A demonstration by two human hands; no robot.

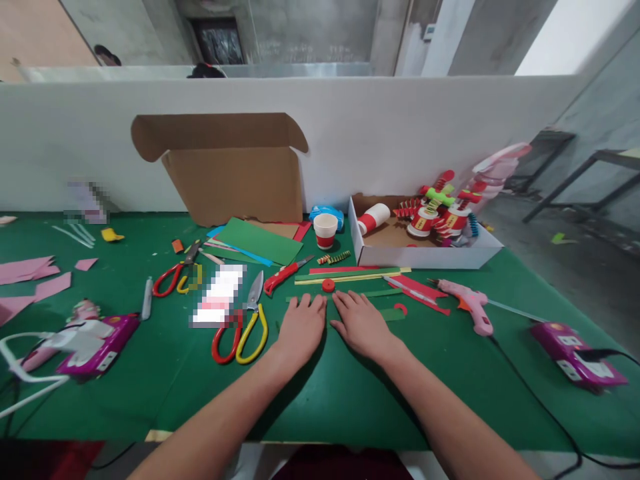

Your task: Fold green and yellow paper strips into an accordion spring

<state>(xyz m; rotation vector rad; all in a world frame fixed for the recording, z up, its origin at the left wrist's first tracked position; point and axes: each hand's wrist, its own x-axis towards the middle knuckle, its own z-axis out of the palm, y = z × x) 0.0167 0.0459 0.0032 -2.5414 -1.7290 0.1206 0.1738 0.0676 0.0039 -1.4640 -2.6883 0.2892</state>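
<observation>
My left hand [303,325] lies palm down with its fingers stretched out on the green tabletop [345,407]. Beside it my right hand [363,325] rests flat too, thumb pointing inward, its fingertips near a green paper strip [383,293]. Just beyond both sets of fingertips sits a small red disc-like roll [328,285]. Whether anything lies under the palms is hidden. Red and yellow handled scissors [254,310] are left of my left hand, and a red utility knife [286,275] is just beyond them. Right of my right hand is a red curled paper piece [401,309].
A white box [425,257] with decorated cups stands at back right, near a paper cup [325,230]. A pink glue gun [467,301] and a purple power strip [575,353] lie right. Coloured sheets [260,240], smaller scissors [175,277] and another power strip [107,350] are left.
</observation>
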